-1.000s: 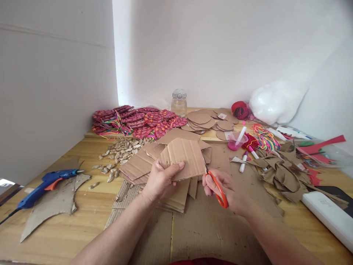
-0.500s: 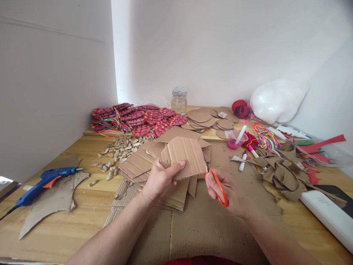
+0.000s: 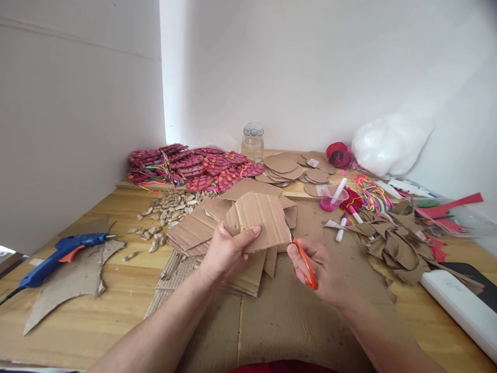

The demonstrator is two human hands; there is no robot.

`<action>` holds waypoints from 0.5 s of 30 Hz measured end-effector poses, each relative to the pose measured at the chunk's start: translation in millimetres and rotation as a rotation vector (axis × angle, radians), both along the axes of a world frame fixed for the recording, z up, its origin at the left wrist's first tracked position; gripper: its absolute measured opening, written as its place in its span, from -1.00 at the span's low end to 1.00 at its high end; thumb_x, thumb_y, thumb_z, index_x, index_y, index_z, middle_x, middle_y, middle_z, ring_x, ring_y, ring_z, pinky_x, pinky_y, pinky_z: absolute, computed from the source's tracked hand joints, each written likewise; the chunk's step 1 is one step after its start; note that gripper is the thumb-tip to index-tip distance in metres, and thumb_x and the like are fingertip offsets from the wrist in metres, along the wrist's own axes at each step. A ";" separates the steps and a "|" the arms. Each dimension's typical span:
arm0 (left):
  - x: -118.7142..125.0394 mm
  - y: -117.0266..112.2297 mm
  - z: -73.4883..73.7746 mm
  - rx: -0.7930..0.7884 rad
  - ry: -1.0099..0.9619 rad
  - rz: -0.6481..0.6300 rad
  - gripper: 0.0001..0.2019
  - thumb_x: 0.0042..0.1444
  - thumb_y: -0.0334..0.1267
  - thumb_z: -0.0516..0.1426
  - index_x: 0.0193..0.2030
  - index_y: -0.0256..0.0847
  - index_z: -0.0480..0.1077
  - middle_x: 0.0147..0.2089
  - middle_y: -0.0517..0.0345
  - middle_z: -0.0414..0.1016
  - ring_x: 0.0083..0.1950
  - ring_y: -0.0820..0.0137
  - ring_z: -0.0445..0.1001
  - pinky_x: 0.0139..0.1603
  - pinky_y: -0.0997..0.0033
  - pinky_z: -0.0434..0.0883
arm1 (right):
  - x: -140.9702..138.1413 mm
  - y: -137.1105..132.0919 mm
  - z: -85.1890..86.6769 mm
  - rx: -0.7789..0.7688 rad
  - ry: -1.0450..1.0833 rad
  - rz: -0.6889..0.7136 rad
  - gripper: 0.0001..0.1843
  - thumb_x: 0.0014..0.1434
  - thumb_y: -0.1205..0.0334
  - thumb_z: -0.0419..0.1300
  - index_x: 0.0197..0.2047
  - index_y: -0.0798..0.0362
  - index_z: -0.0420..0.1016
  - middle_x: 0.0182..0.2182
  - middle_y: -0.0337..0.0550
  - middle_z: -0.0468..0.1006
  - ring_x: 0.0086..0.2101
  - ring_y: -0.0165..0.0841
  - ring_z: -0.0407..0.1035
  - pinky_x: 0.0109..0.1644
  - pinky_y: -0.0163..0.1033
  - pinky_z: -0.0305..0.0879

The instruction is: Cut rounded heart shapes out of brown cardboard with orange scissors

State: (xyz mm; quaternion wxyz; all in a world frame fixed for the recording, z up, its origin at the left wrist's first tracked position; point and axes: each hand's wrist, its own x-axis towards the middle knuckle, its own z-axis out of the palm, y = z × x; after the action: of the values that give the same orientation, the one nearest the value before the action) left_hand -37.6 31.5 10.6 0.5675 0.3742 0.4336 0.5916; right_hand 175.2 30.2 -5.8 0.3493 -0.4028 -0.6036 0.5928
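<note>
My left hand (image 3: 229, 248) grips a piece of corrugated cardboard (image 3: 264, 217) by its lower left part, thumb lying on top. In my right hand (image 3: 316, 264) is a pair of scissors (image 3: 305, 261) with orange handles, my fingers wrapped through and round them. The dark blades meet the right edge of the cardboard piece; most of their length is hidden. Beneath the held piece lie more flat cardboard pieces (image 3: 194, 225), stacked loosely on a large cardboard sheet (image 3: 287, 321).
A blue glue gun (image 3: 62, 256) rests on a cardboard scrap at left. Pale shells (image 3: 174, 207), decorated pink discs (image 3: 202, 166), a lidded jar (image 3: 252, 142) and cardboard circles (image 3: 283, 163) lie behind. Curled scraps (image 3: 404, 243), markers (image 3: 341, 228) and a white case (image 3: 458, 300) are at right.
The scissors' handles have shifted slightly left and swung closer together at the cardboard's right edge. My left hand and the piece stay almost where they were.
</note>
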 end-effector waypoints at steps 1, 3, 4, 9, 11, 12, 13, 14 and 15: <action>-0.8 0.0 0.2 -0.004 0.008 -0.007 -0.64 -0.04 -0.15 0.44 -0.14 -0.23 0.53 -0.48 0.29 0.46 -0.62 0.57 0.30 -0.77 0.66 0.24 | -0.5 0.6 1.3 0.000 -0.009 0.011 -0.44 0.32 -0.26 0.14 -0.48 -0.02 0.13 -0.66 -0.42 0.12 -0.63 -0.49 0.00 -0.56 -0.33 -0.07; -2.1 -0.2 0.6 -0.020 0.023 -0.033 -0.64 -0.05 -0.15 0.44 -0.15 -0.24 0.52 -0.51 0.30 0.43 -0.64 0.58 0.27 -0.77 0.66 0.22 | -1.3 1.5 4.6 0.010 -0.031 0.037 -0.43 0.32 -0.29 0.12 -0.47 -0.02 0.14 -0.66 -0.38 0.19 -0.61 -0.47 0.05 -0.53 -0.33 -0.02; -2.5 -0.4 0.7 -0.031 0.028 -0.047 -0.63 -0.05 -0.15 0.44 -0.15 -0.25 0.53 -0.52 0.30 0.42 -0.64 0.59 0.26 -0.78 0.66 0.21 | -1.5 1.7 6.4 0.019 -0.041 0.046 -0.42 0.32 -0.29 0.11 -0.48 -0.01 0.15 -0.65 -0.37 0.22 -0.60 -0.47 0.07 -0.52 -0.33 0.00; -1.1 -1.8 -0.2 -0.044 0.039 -0.063 -0.61 -0.05 -0.12 0.44 -0.13 -0.27 0.53 -0.55 0.31 0.39 -0.66 0.59 0.23 -0.78 0.65 0.21 | -1.0 1.0 12.0 0.038 -0.049 0.039 -0.41 0.33 -0.30 0.10 -0.49 -0.01 0.14 -0.65 -0.37 0.22 -0.59 -0.47 0.10 -0.50 -0.33 0.04; 0.5 -1.9 -0.7 -0.042 0.035 -0.056 -0.60 -0.06 -0.12 0.44 -0.12 -0.26 0.52 -0.55 0.32 0.39 -0.66 0.59 0.23 -0.78 0.65 0.21 | -1.0 0.5 12.9 0.024 -0.037 0.028 -0.40 0.32 -0.30 0.12 -0.50 -0.01 0.13 -0.65 -0.38 0.20 -0.61 -0.49 0.07 -0.53 -0.34 0.01; 1.4 -1.9 -0.9 -0.044 0.027 -0.052 -0.60 -0.06 -0.12 0.44 -0.12 -0.26 0.52 -0.55 0.33 0.39 -0.66 0.59 0.23 -0.78 0.65 0.21 | -1.2 0.4 13.1 0.015 -0.029 0.021 -0.39 0.31 -0.31 0.13 -0.51 -0.01 0.12 -0.66 -0.39 0.18 -0.62 -0.49 0.05 -0.54 -0.35 -0.02; 2.2 -1.9 -0.9 -0.048 0.018 -0.048 -0.60 -0.06 -0.13 0.44 -0.12 -0.26 0.52 -0.56 0.33 0.39 -0.66 0.59 0.22 -0.78 0.65 0.21 | -1.4 0.4 13.1 0.006 -0.021 0.017 -0.39 0.30 -0.31 0.14 -0.51 -0.01 0.11 -0.67 -0.40 0.16 -0.63 -0.50 0.03 -0.55 -0.36 -0.04; 3.1 -1.8 -0.7 -0.051 0.008 -0.045 -0.60 -0.07 -0.13 0.44 -0.13 -0.26 0.51 -0.56 0.34 0.39 -0.67 0.60 0.22 -0.78 0.65 0.21 | -1.5 0.5 12.6 -0.002 -0.012 0.015 -0.39 0.29 -0.31 0.14 -0.51 -0.01 0.10 -0.67 -0.41 0.15 -0.63 -0.51 0.02 -0.56 -0.36 -0.06; 3.8 -1.9 -0.5 -0.053 0.001 -0.044 -0.60 -0.07 -0.13 0.44 -0.13 -0.26 0.51 -0.55 0.33 0.39 -0.67 0.60 0.22 -0.78 0.66 0.20 | -1.6 0.6 11.9 -0.008 -0.005 0.015 -0.38 0.29 -0.31 0.14 -0.51 -0.01 0.10 -0.68 -0.41 0.13 -0.64 -0.51 0.01 -0.57 -0.36 -0.07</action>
State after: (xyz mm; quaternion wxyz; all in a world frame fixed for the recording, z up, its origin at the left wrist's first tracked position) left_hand -33.8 29.6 10.1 0.5898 0.3686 0.4411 0.5672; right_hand 173.5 30.8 6.1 0.3417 -0.4009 -0.6053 0.5967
